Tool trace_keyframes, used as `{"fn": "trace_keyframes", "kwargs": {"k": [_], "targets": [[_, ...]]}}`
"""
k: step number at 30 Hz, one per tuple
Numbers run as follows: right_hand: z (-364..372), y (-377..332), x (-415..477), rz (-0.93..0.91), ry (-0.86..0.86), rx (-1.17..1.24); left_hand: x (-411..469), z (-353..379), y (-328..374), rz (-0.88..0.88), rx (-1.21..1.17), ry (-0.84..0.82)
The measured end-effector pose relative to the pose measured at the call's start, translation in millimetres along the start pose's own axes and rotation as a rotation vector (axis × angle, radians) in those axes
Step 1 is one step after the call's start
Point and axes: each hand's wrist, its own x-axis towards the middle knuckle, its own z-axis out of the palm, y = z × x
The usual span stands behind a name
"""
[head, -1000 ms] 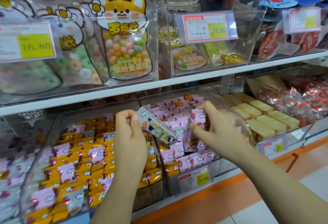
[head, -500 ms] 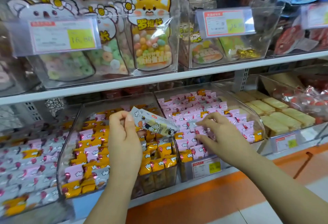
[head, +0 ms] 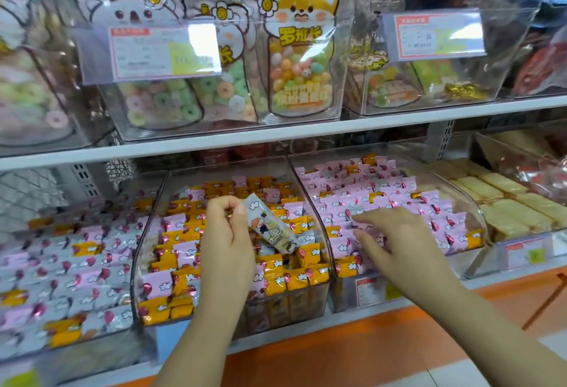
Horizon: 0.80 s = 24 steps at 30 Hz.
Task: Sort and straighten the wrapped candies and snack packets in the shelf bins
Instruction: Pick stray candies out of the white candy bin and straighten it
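My left hand (head: 227,233) pinches a grey cartoon-printed candy packet (head: 271,227) by its top end, above the middle clear bin (head: 147,245) of mostly orange packets mixed with pink ones. My right hand (head: 399,239) reaches into the right clear bin (head: 472,211), which holds mostly pink packets with a few orange ones. Its fingers are stretched out over the pink packets, fingertips at a grey packet (head: 352,213); I cannot tell whether they hold it.
A left bin (head: 61,264) holds grey, pink and orange packets. Pale yellow wafer bars (head: 506,202) fill a bin at far right. Above the white shelf board (head: 276,135) stand clear bins with animal-shaped candy bags (head: 300,58) and price tags.
The view has shifted left and closer. My right hand let go of a pink packet and stretched its fingers flat over the pink bin. My left hand still holds the grey packet.
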Motion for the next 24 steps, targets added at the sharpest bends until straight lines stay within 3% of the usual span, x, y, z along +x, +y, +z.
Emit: {"fn": "trace_keyframes", "kwargs": {"k": [2,6,11,15,20,24], "targets": [[6,-16,1,-0.068,0.015,0.110,2,1,0,0.001,0.000,-0.006],[22,-37,8,-0.192,-0.123,0.142,4,7,4,0.038,0.040,-0.063],[33,-36,7,-0.189,-0.234,0.142,1,3,4,0.023,-0.004,-0.133],[34,-40,10,-0.211,-0.176,0.094,0,-2,7,-0.008,-0.007,-0.135],[28,-57,15,-0.067,-0.124,0.238,4,-2,14,-0.117,-0.211,-0.049],[23,-76,13,-0.140,-0.107,0.324,-1,-14,12,-0.130,-0.257,-0.001]]}}
